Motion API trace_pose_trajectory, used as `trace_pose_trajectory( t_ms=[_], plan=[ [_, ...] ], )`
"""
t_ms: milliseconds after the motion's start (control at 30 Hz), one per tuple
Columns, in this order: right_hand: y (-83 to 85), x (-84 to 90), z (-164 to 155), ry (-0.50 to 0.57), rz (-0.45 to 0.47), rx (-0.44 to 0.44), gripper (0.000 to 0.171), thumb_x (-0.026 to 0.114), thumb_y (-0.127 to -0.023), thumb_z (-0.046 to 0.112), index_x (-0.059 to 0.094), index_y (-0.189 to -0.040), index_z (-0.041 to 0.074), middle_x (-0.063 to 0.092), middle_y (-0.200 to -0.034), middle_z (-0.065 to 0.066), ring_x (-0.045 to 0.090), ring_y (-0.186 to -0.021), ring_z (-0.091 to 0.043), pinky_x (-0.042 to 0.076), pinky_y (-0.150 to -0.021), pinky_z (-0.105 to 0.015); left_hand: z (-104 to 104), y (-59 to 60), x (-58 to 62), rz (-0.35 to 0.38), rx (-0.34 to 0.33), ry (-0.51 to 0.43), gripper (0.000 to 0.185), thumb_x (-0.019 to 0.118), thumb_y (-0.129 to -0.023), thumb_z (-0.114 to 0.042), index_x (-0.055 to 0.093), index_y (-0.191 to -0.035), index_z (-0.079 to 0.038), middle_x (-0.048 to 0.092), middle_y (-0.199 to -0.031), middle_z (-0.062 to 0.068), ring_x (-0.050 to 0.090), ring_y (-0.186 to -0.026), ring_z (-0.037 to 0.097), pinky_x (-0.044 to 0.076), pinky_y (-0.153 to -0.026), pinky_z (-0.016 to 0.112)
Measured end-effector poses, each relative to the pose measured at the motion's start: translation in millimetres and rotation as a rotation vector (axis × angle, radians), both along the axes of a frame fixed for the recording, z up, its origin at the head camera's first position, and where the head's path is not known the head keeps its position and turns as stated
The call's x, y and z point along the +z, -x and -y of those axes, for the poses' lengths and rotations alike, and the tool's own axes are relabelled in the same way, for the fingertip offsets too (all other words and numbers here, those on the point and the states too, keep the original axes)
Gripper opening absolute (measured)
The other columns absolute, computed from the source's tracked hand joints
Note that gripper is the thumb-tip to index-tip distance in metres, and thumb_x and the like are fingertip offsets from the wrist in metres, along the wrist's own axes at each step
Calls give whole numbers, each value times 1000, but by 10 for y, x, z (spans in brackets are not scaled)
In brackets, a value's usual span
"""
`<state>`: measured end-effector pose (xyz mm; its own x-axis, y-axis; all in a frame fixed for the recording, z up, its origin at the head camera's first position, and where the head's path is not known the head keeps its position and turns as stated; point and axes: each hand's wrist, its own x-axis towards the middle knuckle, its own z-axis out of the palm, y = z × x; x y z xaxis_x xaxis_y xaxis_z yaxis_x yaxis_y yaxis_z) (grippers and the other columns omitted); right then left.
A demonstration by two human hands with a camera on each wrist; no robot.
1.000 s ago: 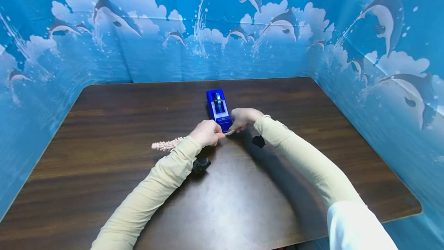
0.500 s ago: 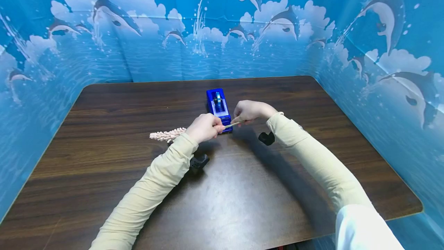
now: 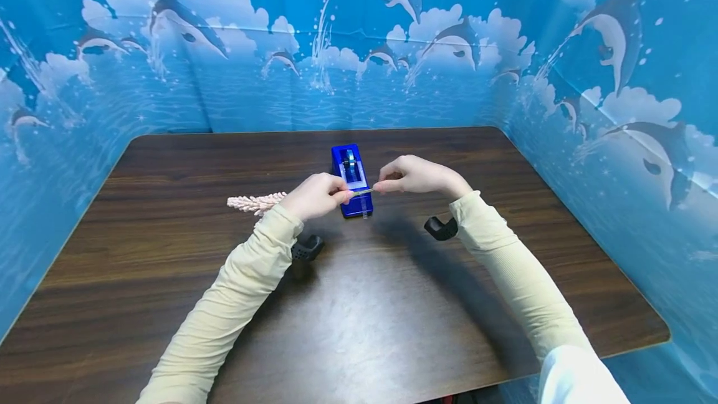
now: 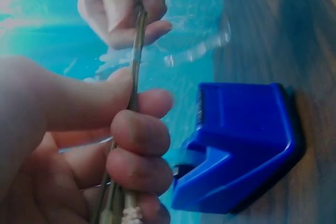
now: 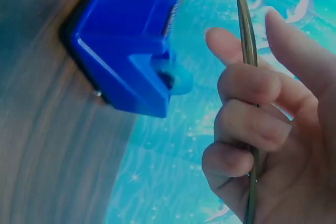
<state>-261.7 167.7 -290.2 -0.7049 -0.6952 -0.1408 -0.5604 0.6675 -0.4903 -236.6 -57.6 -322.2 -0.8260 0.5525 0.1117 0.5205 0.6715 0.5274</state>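
My left hand (image 3: 314,197) grips a bunch of thin brownish-green flower stems (image 4: 140,43), fingers and thumb wrapped round them. Its pale pink flower sprigs (image 3: 255,203) stick out to the left behind that hand. The other end of the stems lies within the curled fingers of my right hand (image 3: 417,174), its thumb standing off them in the right wrist view. A blue tape dispenser (image 3: 356,208) sits just beyond and below the stems. Between the hands, a short clear strip of tape (image 3: 364,206) hangs by the stems, one end free in the left wrist view (image 4: 202,51).
The dispenser holds a tape roll (image 3: 349,161) and stands on a dark wooden table (image 3: 168,217). Blue dolphin-print curtains (image 3: 235,80) rise behind the table and along its sides. A black curved piece (image 3: 440,228) hangs beneath my right wrist, another (image 3: 307,248) beneath the left.
Both hands have risen and drawn back from the dispenser's front edge. The right one has shifted to the right, the left slightly left with the stems. The tape strip now shows.
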Motion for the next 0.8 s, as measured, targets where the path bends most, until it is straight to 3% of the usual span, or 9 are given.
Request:
trace_pose_trajectory(
  t_ms=[133,300,467,633,800],
  plan=[
    [-52,-21,40,39,-110,48,21,54,-88,34,60,-74,20,43,-59,8,35,-51,-7,30,-50,-23,56,7,32,22,-31,10,20,55,-87,-30,63,-94,-13,52,-61,-2,45,-55,11,36,-53,24],
    [-80,-50,117,85,-185,17,22,52,-89,32,60,-72,19,46,-59,5,36,-51,-8,32,-52,-23,77,-5,41,42,-50,-8,24,53,-89,-25,58,-111,-17,59,-65,2,51,-56,10,39,-54,24],
    [-101,-72,181,100,-227,-54,23,53,-88,33,61,-72,20,49,-60,6,37,-51,-9,32,-52,-24,61,-28,52,21,-16,-61,14,53,-88,-15,61,-99,-12,64,-71,1,51,-59,11,38,-56,25],
    [-118,-116,224,133,-221,-84,23,55,-86,34,60,-71,19,42,-57,6,34,-50,-9,29,-50,-23,51,-31,49,45,20,-59,9,58,-83,-10,60,-92,-9,65,-81,4,56,-72,16,43,-69,30],
    [-117,-165,249,177,-158,-127,26,55,-86,35,63,-76,13,40,-57,5,33,-51,-11,28,-50,-24,51,-47,31,-51,48,-31,11,59,-75,-1,57,-81,-11,60,-77,3,54,-73,19,42,-70,34]
  ],
)
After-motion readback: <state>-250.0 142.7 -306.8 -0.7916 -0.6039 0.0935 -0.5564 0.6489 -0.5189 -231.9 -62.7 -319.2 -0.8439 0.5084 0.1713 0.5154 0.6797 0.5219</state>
